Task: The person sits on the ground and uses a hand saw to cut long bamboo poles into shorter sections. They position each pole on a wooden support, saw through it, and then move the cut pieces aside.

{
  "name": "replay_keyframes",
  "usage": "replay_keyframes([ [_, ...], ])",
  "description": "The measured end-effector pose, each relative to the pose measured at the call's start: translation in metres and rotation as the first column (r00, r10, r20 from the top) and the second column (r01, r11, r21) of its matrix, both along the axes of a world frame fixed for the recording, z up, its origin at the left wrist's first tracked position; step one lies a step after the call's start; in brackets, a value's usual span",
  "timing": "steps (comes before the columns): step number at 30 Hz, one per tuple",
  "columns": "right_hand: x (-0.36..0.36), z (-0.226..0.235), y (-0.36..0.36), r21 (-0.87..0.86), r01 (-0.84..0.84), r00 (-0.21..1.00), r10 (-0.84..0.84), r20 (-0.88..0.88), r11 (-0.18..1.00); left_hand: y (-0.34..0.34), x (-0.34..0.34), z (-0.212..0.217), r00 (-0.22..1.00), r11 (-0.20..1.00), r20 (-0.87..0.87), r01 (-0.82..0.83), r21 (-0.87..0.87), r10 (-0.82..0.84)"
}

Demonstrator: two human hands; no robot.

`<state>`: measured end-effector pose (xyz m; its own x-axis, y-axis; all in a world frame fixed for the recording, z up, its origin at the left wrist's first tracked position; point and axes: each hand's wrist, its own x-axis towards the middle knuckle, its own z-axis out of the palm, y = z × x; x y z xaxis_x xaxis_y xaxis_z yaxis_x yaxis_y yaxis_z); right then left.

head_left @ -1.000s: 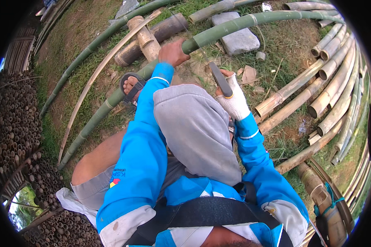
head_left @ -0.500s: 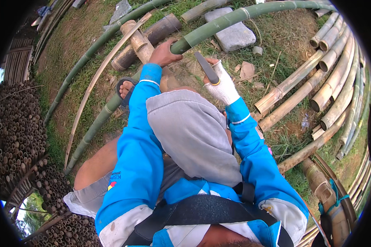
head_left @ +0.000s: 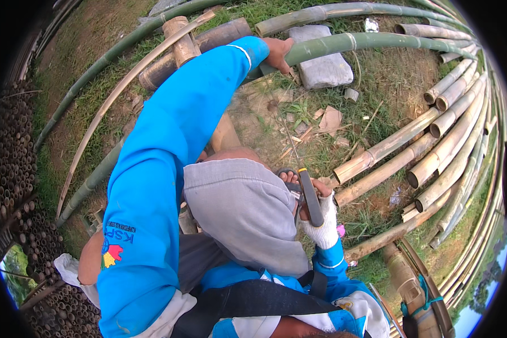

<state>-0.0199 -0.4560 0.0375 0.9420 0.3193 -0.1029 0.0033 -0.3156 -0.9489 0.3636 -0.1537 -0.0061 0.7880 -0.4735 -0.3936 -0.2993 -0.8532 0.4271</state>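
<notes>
A green bamboo pole (head_left: 327, 47) curves across the upper part of the head view. My bare left hand (head_left: 277, 54) is closed round it near its cut end, with the arm stretched across in front of me. In a white fingerless glove, my right hand (head_left: 320, 211) grips a long-bladed hand tool (head_left: 310, 197) beside my right knee. Its handle is dark grey with a yellow band. The thin blade points away from me, seen nearly edge-on, so saw or knife I cannot tell. A gap separates blade and pole.
A grey stone block (head_left: 325, 70) lies under the pole. Cut bamboo poles (head_left: 388, 143) fan out at the right. A bamboo strip (head_left: 104, 110) leans at the left over another green pole (head_left: 90, 79). Bamboo chips (head_left: 330, 120) litter the grass. Stacked bamboo (head_left: 17, 152) fills the far left.
My left hand has moved to the right and away from me along the pole. The right hand has come back toward my knee, and the tool's blade now shows.
</notes>
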Motion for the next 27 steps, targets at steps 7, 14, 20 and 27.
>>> replay_keyframes([
  [7, 0.028, -0.013, 0.011, -0.156, 0.016, 0.987, 0.009, 0.160, 0.988, -0.003, -0.002, -0.012, 0.999, 0.997, 0.044, 0.001, 0.082, -0.005],
  [14, 0.190, -0.065, 0.131, 0.091, 0.025, 0.931, -0.056, 0.362, 0.996, -0.025, -0.008, 0.014, 0.989, 0.989, 0.147, -0.016, 0.150, -0.006],
  [20, 0.076, -0.077, 0.043, 0.308, 0.163, 0.957, -0.074, -0.281, 0.937, -0.008, -0.007, 0.012, 0.989, 0.991, 0.147, -0.039, 0.128, 0.020],
  [27, -0.053, -0.069, -0.045, -0.154, 0.184, 0.982, -0.176, 0.063, 0.971, 0.020, -0.008, -0.002, 0.998, 0.999, 0.047, -0.034, -0.022, 0.035],
])
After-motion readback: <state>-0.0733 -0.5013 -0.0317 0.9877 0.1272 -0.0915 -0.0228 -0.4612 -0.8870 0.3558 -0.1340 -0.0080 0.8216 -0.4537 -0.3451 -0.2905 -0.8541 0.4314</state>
